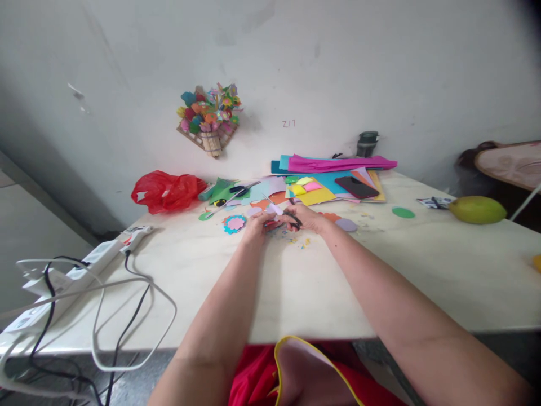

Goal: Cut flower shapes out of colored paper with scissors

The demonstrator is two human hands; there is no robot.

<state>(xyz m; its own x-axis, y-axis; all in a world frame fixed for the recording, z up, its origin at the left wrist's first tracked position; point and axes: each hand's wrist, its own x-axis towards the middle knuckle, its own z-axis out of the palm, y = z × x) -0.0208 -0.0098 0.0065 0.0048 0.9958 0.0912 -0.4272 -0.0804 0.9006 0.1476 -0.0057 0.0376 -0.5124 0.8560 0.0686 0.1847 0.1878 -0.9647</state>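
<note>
Both my hands meet over the middle of the table [313,293]. My right hand [307,215] is closed on a pair of scissors [293,219] with dark handles, whose blades point up and to the left. In the fingers of my left hand [256,222] is a small piece of lilac paper [275,209], close against the scissors. A bit of red shows beneath those fingers; I cannot make out what it is. Left of my hands lies a blue and pink paper flower [235,224]. Right of them are a lilac paper circle [346,225] and small yellow scraps [305,243].
Coloured sheets [325,196], a phone [357,188] and a dark cup [367,144] are at the back. A red plastic bag [169,192] and a second pair of scissors [240,190] lie left. Cables surround a power strip [71,279]. A yellow-green fruit [477,210] is right.
</note>
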